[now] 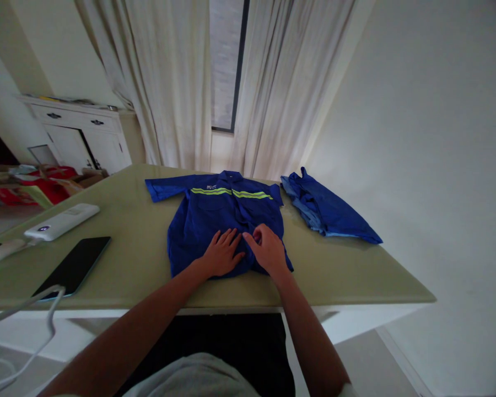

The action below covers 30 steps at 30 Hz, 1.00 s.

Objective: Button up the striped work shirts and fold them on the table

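Note:
A blue short-sleeved work shirt lies spread front side up, its collar at the far end and a yellow-and-silver reflective stripe across its chest. My left hand rests flat on the lower front, fingers spread. Beside it, my right hand is closed at the shirt's front opening, with curled fingers and the thumb near the index finger. It appears to pinch the cloth there, though the fingertips are partly hidden. The right sleeve in view is bunched, while the left one stretches outward.
Folded blue clothing lies at the table's right, near the wall. On the left are a black phone, a white power bank and white cables. The table has its front edge close to my body; curtains hang behind.

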Tool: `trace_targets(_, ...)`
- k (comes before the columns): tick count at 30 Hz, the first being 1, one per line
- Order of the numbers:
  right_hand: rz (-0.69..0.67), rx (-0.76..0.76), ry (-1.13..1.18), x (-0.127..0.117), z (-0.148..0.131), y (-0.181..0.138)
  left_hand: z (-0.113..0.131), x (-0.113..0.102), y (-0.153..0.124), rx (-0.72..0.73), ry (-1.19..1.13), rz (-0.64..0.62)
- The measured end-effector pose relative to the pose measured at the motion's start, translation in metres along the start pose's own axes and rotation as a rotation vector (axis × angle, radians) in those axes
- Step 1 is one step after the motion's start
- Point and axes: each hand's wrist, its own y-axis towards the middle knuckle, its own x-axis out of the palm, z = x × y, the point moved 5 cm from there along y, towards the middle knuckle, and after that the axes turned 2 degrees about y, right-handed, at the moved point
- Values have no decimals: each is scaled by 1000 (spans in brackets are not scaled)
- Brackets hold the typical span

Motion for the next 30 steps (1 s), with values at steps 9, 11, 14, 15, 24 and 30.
trace_targets(9, -406, 119, -4, 52, 31, 36, -42, -25, -28, -81, 33, -261)
trace_targets(11, -372, 114, -34, 56, 32, 31, -37, -38, -6, -88, 70, -219)
trace_targets(14, -329, 104, -19, 56, 34, 30, -19, -45, 34, -63, 27, -95)
trace_targets(15, -294, 111, 10, 54, 36, 31, -13, -42, 44, -59, -32, -76)
trace_targets(24, -263, 278, 671, 55, 56, 38, -33, -18, 42, 90, -483, 20)
trace_targets(30, -223, 273, 698, 54, 55, 38, -29, -28, 42, 88, -389, 170)
